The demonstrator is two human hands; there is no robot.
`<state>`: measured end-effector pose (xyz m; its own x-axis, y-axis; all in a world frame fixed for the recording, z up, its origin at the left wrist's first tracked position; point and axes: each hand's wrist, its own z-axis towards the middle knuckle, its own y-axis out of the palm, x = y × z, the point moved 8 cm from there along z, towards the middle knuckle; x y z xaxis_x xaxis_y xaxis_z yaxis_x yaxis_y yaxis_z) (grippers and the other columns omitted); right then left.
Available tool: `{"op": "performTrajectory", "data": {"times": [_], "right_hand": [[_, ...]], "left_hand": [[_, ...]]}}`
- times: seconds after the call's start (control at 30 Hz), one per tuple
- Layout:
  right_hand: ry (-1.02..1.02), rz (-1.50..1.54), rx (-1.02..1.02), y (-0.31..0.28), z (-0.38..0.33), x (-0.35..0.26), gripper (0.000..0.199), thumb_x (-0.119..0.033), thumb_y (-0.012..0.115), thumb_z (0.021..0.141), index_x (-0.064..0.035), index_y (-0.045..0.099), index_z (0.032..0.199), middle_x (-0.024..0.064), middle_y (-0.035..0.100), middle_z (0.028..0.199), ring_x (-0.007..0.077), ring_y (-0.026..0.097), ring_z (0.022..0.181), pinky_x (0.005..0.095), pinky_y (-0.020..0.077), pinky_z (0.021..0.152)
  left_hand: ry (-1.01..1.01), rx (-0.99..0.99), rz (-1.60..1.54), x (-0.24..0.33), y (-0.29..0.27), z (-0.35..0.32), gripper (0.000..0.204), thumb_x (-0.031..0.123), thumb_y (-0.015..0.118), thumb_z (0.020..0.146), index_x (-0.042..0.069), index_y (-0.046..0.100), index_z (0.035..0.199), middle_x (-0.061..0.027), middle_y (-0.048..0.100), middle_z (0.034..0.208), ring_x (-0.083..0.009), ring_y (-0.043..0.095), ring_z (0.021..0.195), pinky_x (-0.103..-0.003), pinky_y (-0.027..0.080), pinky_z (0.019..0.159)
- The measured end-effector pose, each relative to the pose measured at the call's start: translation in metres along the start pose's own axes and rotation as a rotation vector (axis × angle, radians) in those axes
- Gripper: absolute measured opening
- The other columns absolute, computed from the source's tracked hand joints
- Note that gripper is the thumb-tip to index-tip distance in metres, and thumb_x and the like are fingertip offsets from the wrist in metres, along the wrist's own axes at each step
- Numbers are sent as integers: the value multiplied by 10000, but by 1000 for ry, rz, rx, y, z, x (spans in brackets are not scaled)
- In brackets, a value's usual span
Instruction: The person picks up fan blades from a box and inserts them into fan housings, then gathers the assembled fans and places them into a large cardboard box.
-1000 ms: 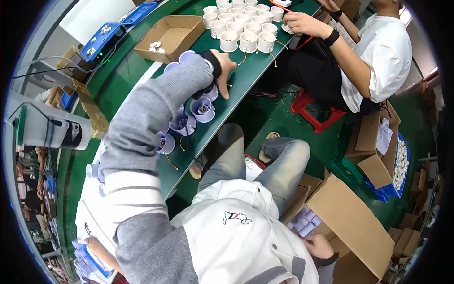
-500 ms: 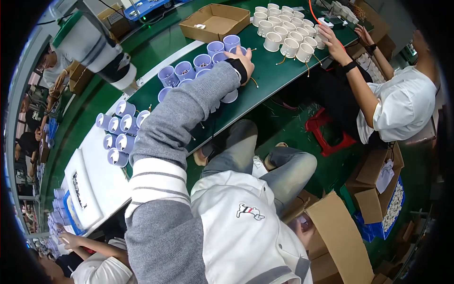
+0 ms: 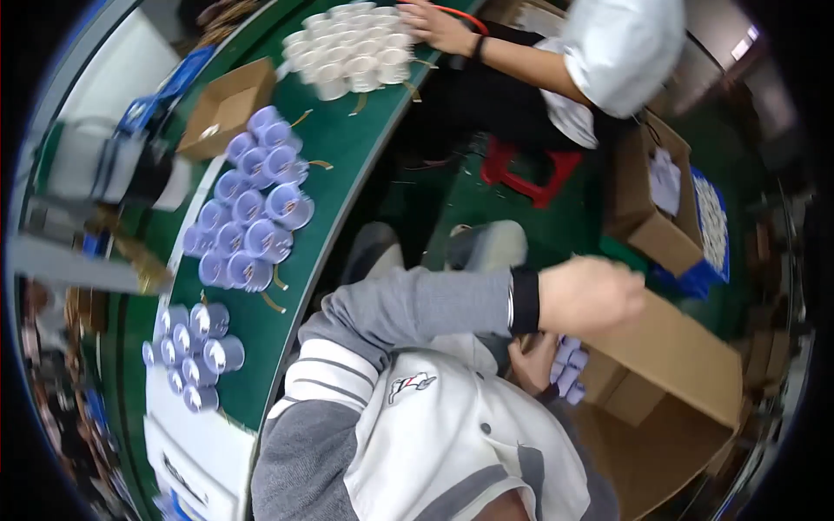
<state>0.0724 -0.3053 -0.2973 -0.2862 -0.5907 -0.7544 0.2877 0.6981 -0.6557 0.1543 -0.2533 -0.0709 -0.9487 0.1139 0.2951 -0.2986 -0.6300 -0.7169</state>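
Observation:
My left arm, in a grey sleeve, reaches across my body to the right. My left hand (image 3: pixel 591 297), with a black cuff at the wrist, hangs above the open cardboard box (image 3: pixel 686 334); it is smeared by motion, and its fingers cannot be made out. Lower down, at the box's near side, my right hand (image 3: pixel 532 363) is curled against a cluster of small purple cups (image 3: pixel 569 369). Part of that hand is hidden behind my body and the box. On the green bench stand several rows of purple cups (image 3: pixel 248 206), with short strips sticking out beside some.
More purple cups (image 3: pixel 198 369) with white pieces inside stand nearer on the bench (image 3: pixel 334 165). White cups (image 3: pixel 347 52) fill its far end, by a co-worker's hand (image 3: pixel 443 26). A shallow cardboard tray (image 3: pixel 228 106) lies behind. A red stool (image 3: pixel 530 174) and another box (image 3: pixel 660 187) are right.
My left hand has left the purple cups on the bench and swung right, over the cardboard box. The view has turned to the right. More small purple cups now show beside my right hand.

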Motion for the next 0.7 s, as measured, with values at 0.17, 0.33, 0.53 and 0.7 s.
{"op": "performTrajectory", "data": {"times": [0.17,0.33,0.53,0.7], "right_hand": [[24,188,231,-24,45,-6,648,-109,639,650,-5,332,1211,168,429,1152,248,411,1078,315,319,906],[144,650,160,-35,93,8,565,-176,605,712,-37,373,1208,135,467,1141,226,449,1041,288,338,892],[-261,510,106,-54,92,-17,483,-333,580,747,-41,472,1116,121,453,1186,251,461,1027,318,331,907],[-214,-24,-347,-96,111,-19,452,-198,585,723,-9,454,1113,164,459,1153,269,461,1023,316,363,881]], "left_hand": [[446,-531,-421,111,189,25,116,113,537,587,10,578,621,-158,574,617,-317,571,593,-387,467,546],[413,-1028,-171,15,395,38,214,195,537,640,22,630,724,-198,590,716,-351,565,650,-419,454,594],[463,-521,-289,-4,294,132,259,160,567,635,15,591,848,-201,582,758,-334,565,751,-389,443,702],[435,-718,-35,-17,302,173,234,90,542,641,19,598,857,-190,597,785,-312,580,798,-373,463,741]]}}
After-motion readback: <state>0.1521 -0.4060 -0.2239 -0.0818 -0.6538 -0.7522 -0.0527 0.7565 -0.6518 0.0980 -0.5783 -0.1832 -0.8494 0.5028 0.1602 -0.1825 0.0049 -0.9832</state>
